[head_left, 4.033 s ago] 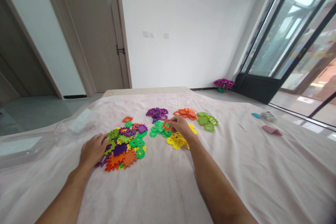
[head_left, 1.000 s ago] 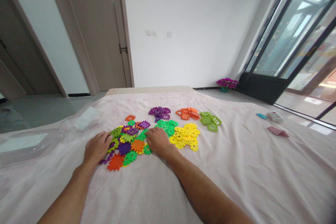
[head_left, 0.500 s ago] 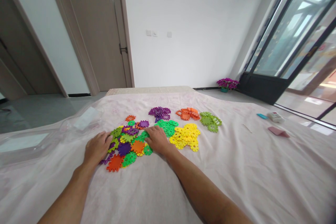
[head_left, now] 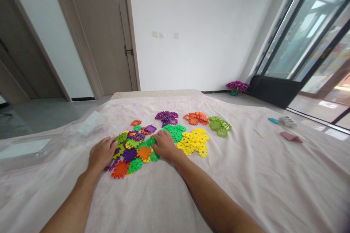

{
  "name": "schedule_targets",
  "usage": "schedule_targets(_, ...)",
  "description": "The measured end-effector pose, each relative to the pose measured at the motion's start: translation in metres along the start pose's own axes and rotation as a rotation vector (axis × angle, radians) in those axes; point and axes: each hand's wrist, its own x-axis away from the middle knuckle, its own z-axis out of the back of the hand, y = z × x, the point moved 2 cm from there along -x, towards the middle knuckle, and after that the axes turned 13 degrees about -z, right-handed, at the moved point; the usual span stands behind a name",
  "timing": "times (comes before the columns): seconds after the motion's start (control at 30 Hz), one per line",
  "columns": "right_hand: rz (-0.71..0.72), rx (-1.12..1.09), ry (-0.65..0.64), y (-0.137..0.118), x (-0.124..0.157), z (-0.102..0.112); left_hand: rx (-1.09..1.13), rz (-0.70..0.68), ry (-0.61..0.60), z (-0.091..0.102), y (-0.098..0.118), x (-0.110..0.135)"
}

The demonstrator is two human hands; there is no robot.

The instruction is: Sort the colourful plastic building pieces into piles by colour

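A mixed heap of flat plastic gear pieces (head_left: 131, 151) in orange, purple, green and yellow lies on a pale pink sheet (head_left: 246, 174). My left hand (head_left: 101, 154) rests palm down on the heap's left edge, fingers loosely spread. On the heap's right side, my right hand (head_left: 164, 144) has its fingers curled down onto green pieces; whether it grips one is hidden. Behind lie sorted groups: purple (head_left: 166, 117), orange (head_left: 195, 118), light green (head_left: 219, 125), dark green (head_left: 175, 132) and yellow (head_left: 194, 140).
A clear plastic bag (head_left: 54, 140) lies at the left edge of the bed. Small items, among them a pink card (head_left: 291, 137) and a white box (head_left: 286, 120), sit at the far right. A door and glass sliding doors stand beyond.
Four seconds ago my right hand was at the sorted groups holding an orange piece; it has since come back to the mixed heap. Over the last second both hands barely moved.
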Motion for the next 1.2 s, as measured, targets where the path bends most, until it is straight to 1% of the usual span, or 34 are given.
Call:
schedule_targets(0.13, -0.015, -0.057, 0.026, 0.000, 0.001, -0.001, 0.006, -0.008, -0.001, 0.001, 0.001, 0.000)
schedule_targets(0.23, -0.029, -0.167, 0.055, 0.001, 0.000, -0.001, 0.008, -0.007, 0.000, 0.002, 0.002, 0.000)
schedule_targets(0.33, -0.026, -0.280, 0.047, 0.002, 0.000, -0.001, 0.003, -0.004, -0.001, 0.003, 0.003, 0.000)
schedule_targets(0.4, -0.051, -0.337, 0.054, 0.003, 0.000, -0.001, 0.005, -0.005, -0.005, 0.004, 0.003, 0.000)
schedule_targets(0.47, -0.117, -0.374, 0.112, 0.008, -0.001, 0.000, 0.010, -0.007, -0.004, 0.005, 0.004, 0.000)
schedule_targets(0.53, -0.203, -0.394, 0.202, 0.016, -0.003, 0.004, 0.016, -0.012, -0.001, 0.005, 0.004, 0.000)
schedule_targets(0.67, -0.358, -0.376, 0.356, 0.040, -0.005, 0.018, 0.017, -0.013, 0.007, 0.005, 0.004, 0.000)
schedule_targets(0.73, -0.413, -0.335, 0.459, 0.052, -0.004, 0.025, 0.022, -0.014, 0.007, 0.004, 0.003, 0.000)
schedule_targets(0.8, -0.425, -0.307, 0.533, 0.059, -0.003, 0.028, 0.027, -0.012, 0.005, 0.003, 0.003, 0.000)
schedule_targets(0.87, -0.362, -0.320, 0.511, 0.058, -0.002, 0.025, 0.028, -0.011, 0.007, 0.003, 0.003, 0.000)
schedule_targets(0.93, -0.243, -0.357, 0.422, 0.050, -0.001, 0.020, 0.025, -0.013, 0.012, 0.003, 0.003, 0.000)
schedule_targets(1.07, -0.006, -0.387, 0.227, 0.023, 0.005, 0.011, 0.012, -0.015, 0.012, 0.003, 0.002, 0.000)
schedule_targets(1.2, 0.121, -0.316, 0.064, -0.002, 0.017, 0.007, 0.005, -0.014, 0.013, 0.001, 0.001, 0.000)
